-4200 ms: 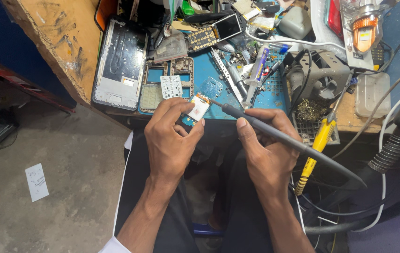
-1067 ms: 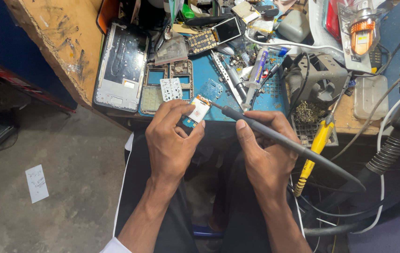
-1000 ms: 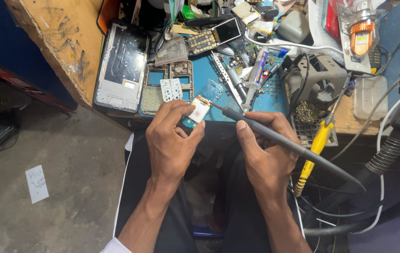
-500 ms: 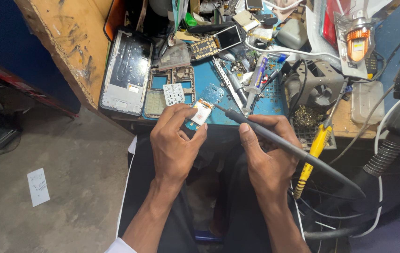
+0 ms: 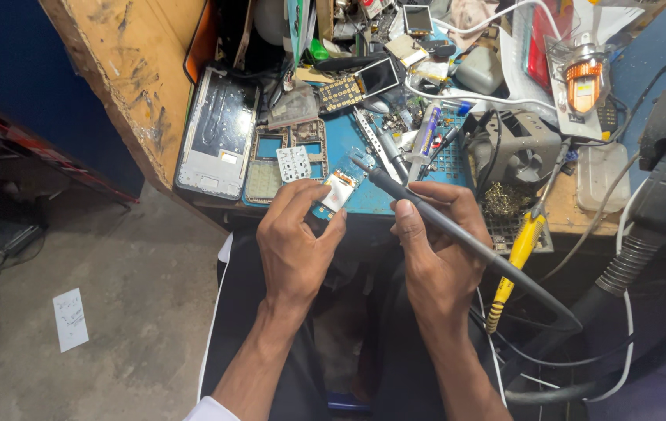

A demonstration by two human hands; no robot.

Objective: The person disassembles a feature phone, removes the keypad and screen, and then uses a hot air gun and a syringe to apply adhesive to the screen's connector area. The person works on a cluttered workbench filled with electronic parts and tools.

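My left hand (image 5: 295, 248) pinches a small phone display module (image 5: 338, 189), white with a thin flex strip, just in front of the bench edge. My right hand (image 5: 432, 251) grips a long grey soldering iron (image 5: 457, 234) like a pen. Its tip (image 5: 355, 158) points left and sits just above the module's upper edge. The iron's cord runs off to the lower right. Both hands hover over my lap, close together.
A cluttered wooden bench (image 5: 142, 86) holds a blue work mat (image 5: 340, 140), a white phone frame (image 5: 216, 140), keypad boards (image 5: 340, 92), a small fan unit (image 5: 524, 148), a yellow-handled tool (image 5: 514, 257) and a hot-air hose (image 5: 644, 249). Concrete floor with a paper scrap (image 5: 70, 318) lies left.
The view has tilted, so the bench and hands sit slightly right and lower. The iron tip stays at the module; both hands keep their grips.
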